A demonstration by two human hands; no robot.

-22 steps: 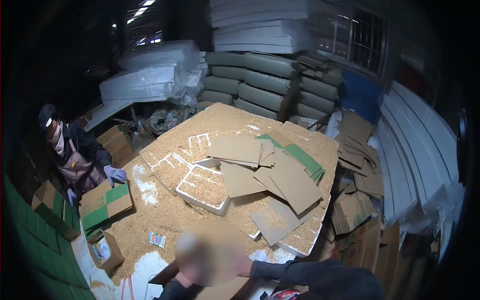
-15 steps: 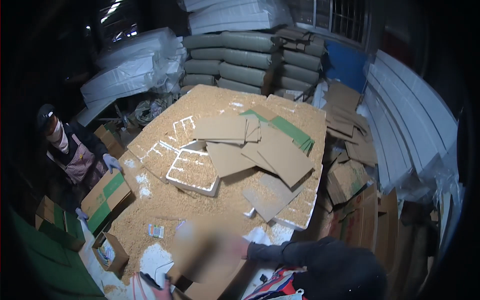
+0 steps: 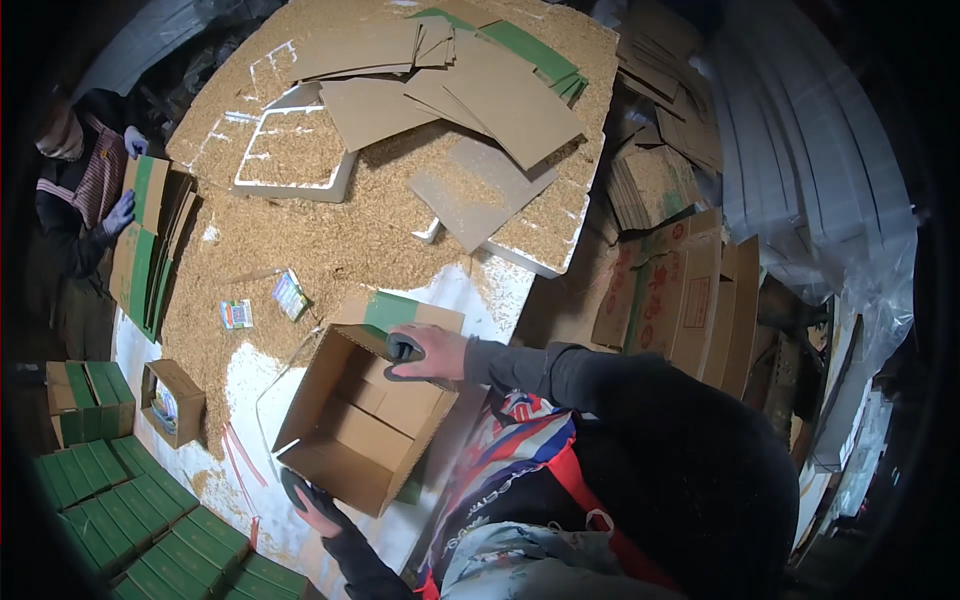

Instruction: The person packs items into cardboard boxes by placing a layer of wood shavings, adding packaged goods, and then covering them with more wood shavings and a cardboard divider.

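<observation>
An open cardboard box sits in front of me at the near edge of the table, its mouth facing up and bare cardboard showing inside. My right hand, with dark covering on the fingers, grips its far right rim, thumb and fingers on either side of the wall. At the near left corner, my left hand holds the box's lower edge; its fingertips are partly hidden. Beneath the box's far side lies a flat cardboard piece with a green band. Two small colourful packets rest on the sawdust-like shavings beyond.
A white foam tray of shavings and flat cardboard sheets lie farther back. At left, a small carton of packets stands near rows of green boxes. A co-worker holds folded cartons. Cardboard stacks stand right.
The view has tilted downward. The box, blurred before, now stands still with its mouth up and both hands on it. The co-worker now holds several folded cartons upright.
</observation>
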